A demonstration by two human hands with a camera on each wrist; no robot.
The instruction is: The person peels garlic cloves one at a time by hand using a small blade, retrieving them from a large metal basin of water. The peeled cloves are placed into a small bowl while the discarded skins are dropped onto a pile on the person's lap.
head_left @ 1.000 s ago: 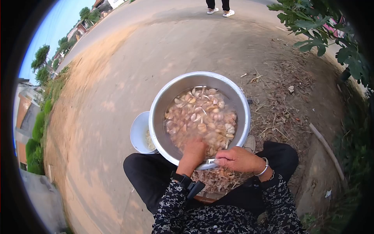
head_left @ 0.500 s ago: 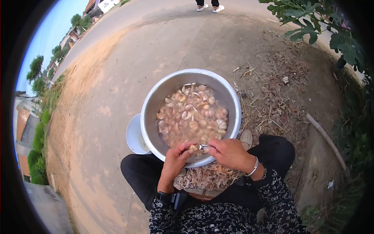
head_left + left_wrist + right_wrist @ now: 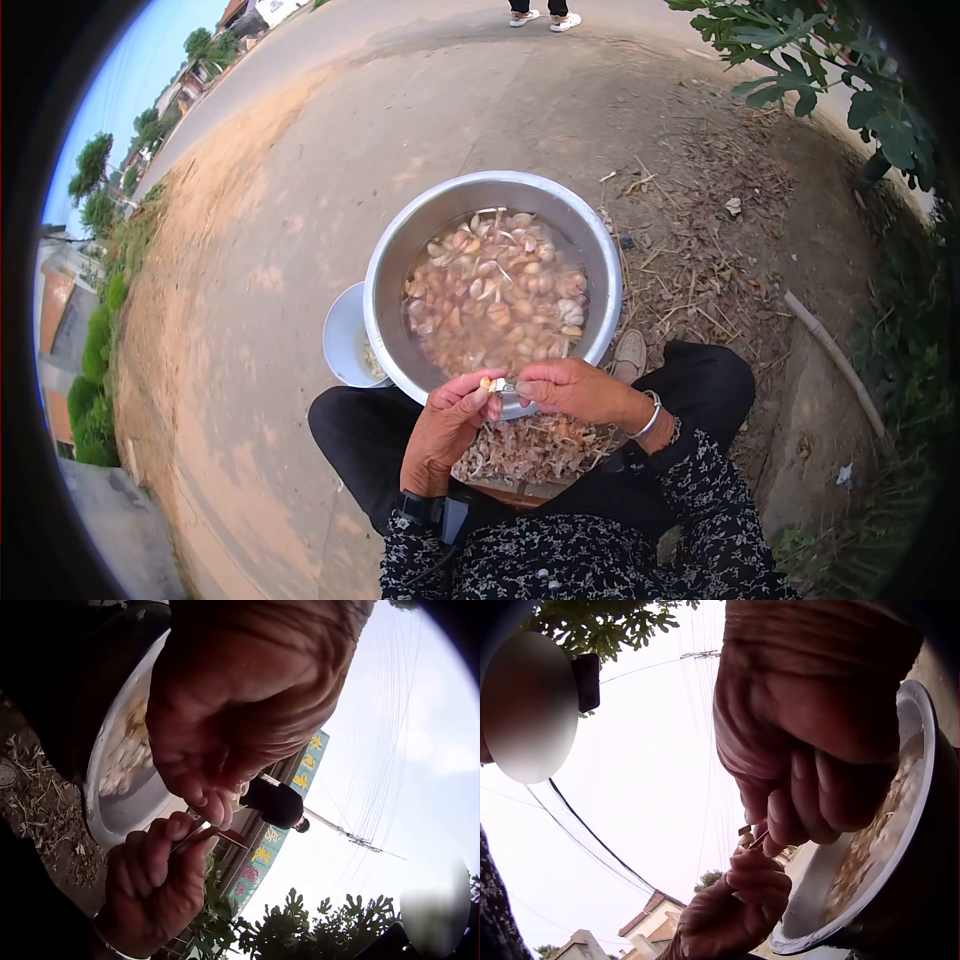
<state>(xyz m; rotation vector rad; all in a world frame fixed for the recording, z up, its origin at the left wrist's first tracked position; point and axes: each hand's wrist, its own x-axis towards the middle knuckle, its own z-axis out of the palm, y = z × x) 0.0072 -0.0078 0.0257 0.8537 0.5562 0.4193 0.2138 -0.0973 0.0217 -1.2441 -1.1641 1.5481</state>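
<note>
In the head view, a large metal basin [image 3: 598,215] holds garlic cloves [image 3: 490,285] in cloudy water. Over its near rim, my left hand [image 3: 440,425] pinches a pale garlic clove [image 3: 487,383] between thumb and fingertips. My right hand [image 3: 590,392] grips a small metal knife [image 3: 509,388], its blade right at the clove. The left wrist view also shows the knife [image 3: 191,834] between the fingers of both hands, the right hand [image 3: 161,892] curled round its handle. From the right wrist, the left hand [image 3: 735,907] appears below the blade, palm side showing.
A white bowl [image 3: 343,335] with pale pieces inside stands left of the basin. Dry garlic skins [image 3: 535,450] lie in a heap below the near rim, between the knees. Leaf litter [image 3: 690,255] and a stick [image 3: 838,360] are at right. Another person's shoes [image 3: 565,21] show on the far road.
My left hand has come up out of the basin's water with a garlic clove and met the right hand. The knife blade is now against the clove over the near rim.
</note>
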